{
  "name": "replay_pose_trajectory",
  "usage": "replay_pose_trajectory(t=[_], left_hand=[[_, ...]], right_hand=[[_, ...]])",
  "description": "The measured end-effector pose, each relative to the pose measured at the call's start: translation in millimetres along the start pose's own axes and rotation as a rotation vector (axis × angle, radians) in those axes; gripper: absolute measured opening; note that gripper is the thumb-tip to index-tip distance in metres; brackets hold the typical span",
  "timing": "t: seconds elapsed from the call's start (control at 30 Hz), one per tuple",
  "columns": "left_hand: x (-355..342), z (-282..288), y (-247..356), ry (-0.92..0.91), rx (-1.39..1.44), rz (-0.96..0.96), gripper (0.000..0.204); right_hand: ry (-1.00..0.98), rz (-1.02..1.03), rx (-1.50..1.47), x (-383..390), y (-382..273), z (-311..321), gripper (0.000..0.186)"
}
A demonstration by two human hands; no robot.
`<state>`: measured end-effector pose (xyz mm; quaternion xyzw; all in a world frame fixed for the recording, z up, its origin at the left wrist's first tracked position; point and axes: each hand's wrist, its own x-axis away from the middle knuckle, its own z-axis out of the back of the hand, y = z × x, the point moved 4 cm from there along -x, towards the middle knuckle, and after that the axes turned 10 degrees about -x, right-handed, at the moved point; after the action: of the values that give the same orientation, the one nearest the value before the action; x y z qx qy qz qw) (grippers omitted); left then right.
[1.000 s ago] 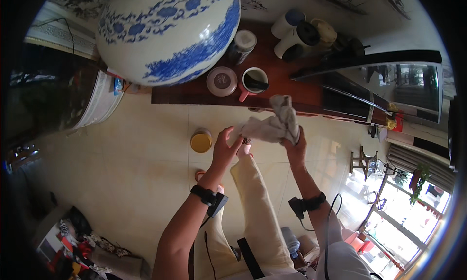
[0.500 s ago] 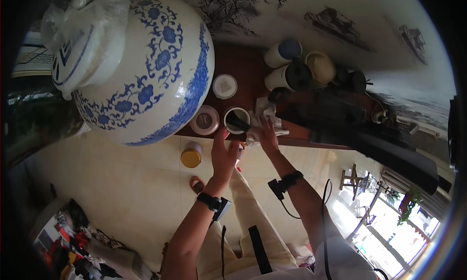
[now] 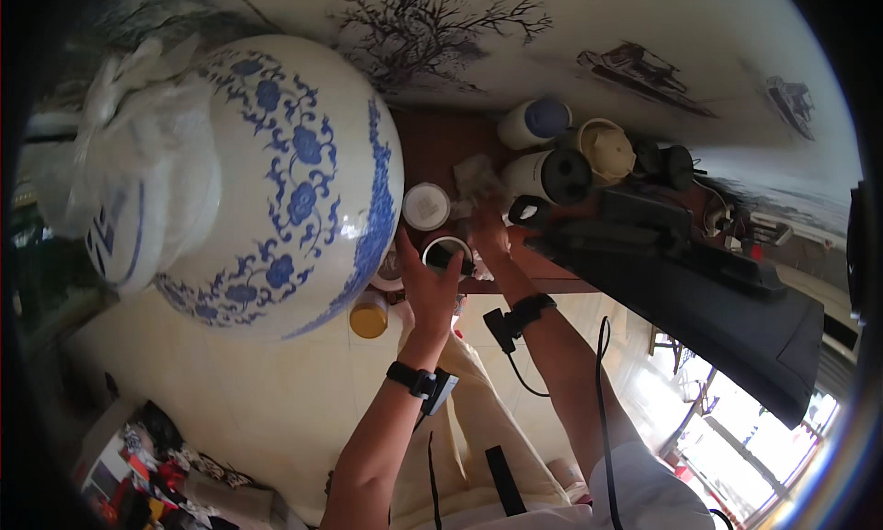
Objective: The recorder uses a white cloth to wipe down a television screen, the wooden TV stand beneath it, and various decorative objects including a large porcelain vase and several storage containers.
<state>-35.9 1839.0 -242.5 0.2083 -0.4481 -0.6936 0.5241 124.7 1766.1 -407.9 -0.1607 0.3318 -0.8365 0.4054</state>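
Beneath both hands runs the reddish-brown table (image 3: 432,132), bearing a blue-and-white jar (image 3: 303,190) left of the left hand (image 3: 430,282). That hand is widely parted at the mug (image 3: 441,254), perhaps to steady it, with no firm grip visible. The right hand (image 3: 488,231) has the pale cloth (image 3: 475,177) beyond its blurred fingers, apparently bunched for easier holding.
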Motion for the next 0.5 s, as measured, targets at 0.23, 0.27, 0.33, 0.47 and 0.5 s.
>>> replay_pose_trajectory(t=[0.23, 0.27, 0.33, 0.47, 0.5], left_hand=[[-35.1, 3.1, 9.5, 0.025, 0.137, 0.160, 0.089], [-35.5, 2.8, 8.2, 0.053, 0.144, 0.181, 0.088], [-37.2, 4.7, 4.4, 0.129, 0.069, 0.143, 0.088], [-38.7, -1.2, -4.4, 0.171, 0.105, 0.168, 0.087], [-38.7, -2.9, -3.9, 0.168, 0.105, 0.165, 0.087]], right_hand=[[0.010, -0.236, -0.154, -24.8, -59.1, -8.2, 0.044], [0.018, -0.237, -0.157, -29.4, -62.7, -8.9, 0.044], [0.063, -0.310, -0.207, -35.3, -67.3, -12.0, 0.043], [0.154, -0.282, -0.210, -58.6, -69.8, -22.9, 0.043], [0.178, -0.226, -0.163, -67.3, -69.3, -24.6, 0.043]])
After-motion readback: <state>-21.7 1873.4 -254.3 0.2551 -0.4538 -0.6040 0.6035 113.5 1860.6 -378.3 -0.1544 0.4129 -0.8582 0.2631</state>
